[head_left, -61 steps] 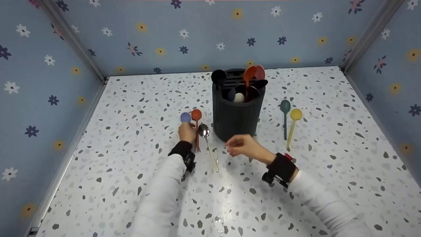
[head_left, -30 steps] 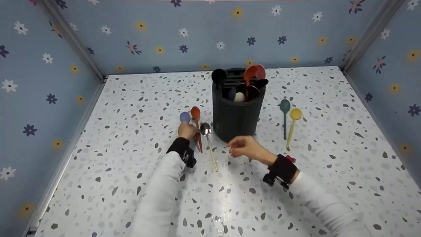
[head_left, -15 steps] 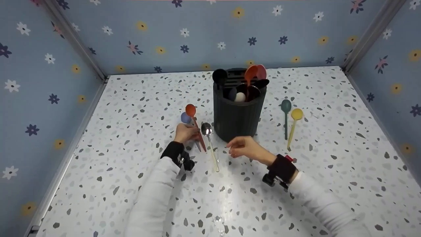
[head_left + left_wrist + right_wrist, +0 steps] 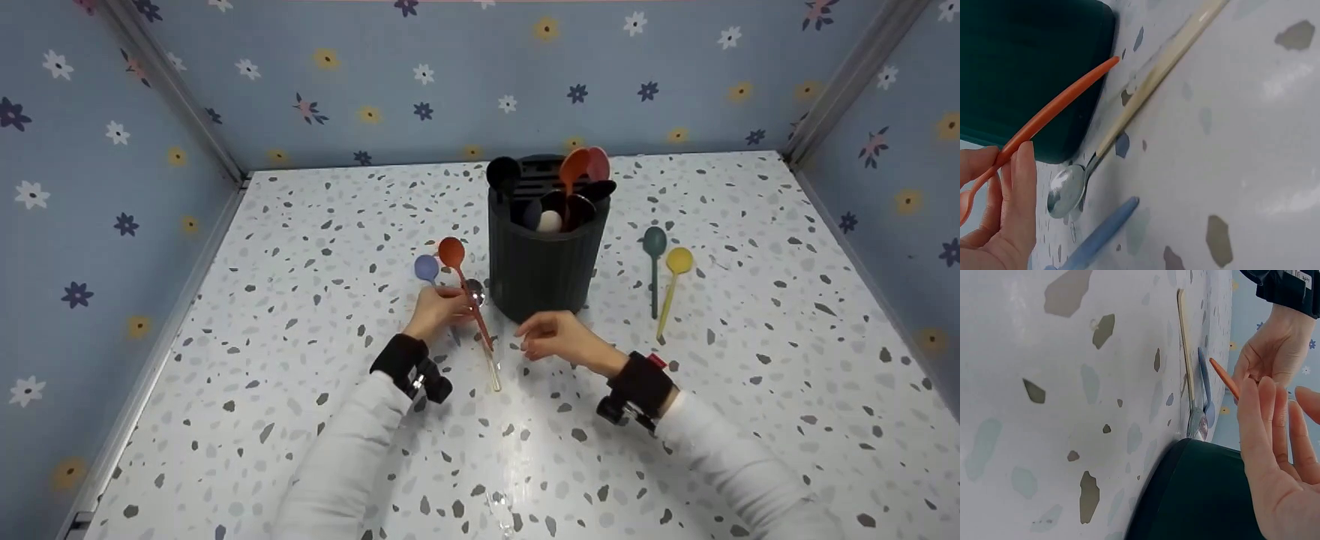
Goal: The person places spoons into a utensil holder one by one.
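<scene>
My left hand (image 4: 439,309) pinches an orange-red spoon (image 4: 451,253) by its handle, lifted off the table, as the left wrist view shows. Below it on the table lies a metal spoon (image 4: 1067,190) with a cream handle, partly covered by the orange-red one in the head view. A lavender-blue spoon (image 4: 427,267) rests just left of it, its handle partly behind my left hand. My right hand (image 4: 556,334) hovers in front of the dark utensil holder (image 4: 541,274), fingers relaxed and slightly bent, with nothing in them.
Several spoons, including an orange one (image 4: 575,166) and a pink one (image 4: 598,163), stand in the holder. A green spoon (image 4: 654,241) and a yellow spoon (image 4: 679,260) lie on the table to its right. Flower-patterned walls (image 4: 420,45) enclose the back and sides.
My left hand has taken the orange-red spoon off the table and moved it slightly right, over the metal spoon, which shifted a little earlier. My right hand has stayed nearly still.
</scene>
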The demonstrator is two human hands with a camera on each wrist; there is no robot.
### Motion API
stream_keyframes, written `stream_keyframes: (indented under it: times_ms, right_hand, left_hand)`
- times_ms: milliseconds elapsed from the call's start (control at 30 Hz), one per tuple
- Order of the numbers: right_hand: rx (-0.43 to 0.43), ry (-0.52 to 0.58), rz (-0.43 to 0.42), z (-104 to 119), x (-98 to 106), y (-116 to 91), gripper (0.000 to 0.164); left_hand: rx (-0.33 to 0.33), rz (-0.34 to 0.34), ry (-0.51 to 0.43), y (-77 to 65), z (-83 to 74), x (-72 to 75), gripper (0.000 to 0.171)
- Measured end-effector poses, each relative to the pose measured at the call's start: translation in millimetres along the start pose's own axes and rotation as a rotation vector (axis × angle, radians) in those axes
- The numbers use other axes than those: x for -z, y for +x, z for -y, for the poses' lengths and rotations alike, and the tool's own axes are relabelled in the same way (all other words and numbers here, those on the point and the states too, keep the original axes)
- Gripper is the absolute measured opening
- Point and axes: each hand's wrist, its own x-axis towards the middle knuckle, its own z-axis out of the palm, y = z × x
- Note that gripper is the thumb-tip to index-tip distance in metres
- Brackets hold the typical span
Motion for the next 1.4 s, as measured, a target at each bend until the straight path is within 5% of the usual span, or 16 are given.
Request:
stream_keyframes:
  times_ms: [667, 1033, 1400]
  right_hand:
    - [0.002, 0.040, -0.041, -4, -9, 5, 0.034]
    - [0.016, 0.044, -0.043, 0, -11, 7, 0.027]
    - [0.037, 0.035, -0.016, 17, -7, 4, 0.027]
  left_hand:
    - [-0.077, 0.058, -0.120, -27.9, 5.1, -31.9, 0.018]
    - [-0.094, 0.079, -0.123, -34.6, 2.6, -35.2, 0.020]
    - [-0.153, 0.099, -0.100, -42.3, -16.8, -33.5, 0.017]
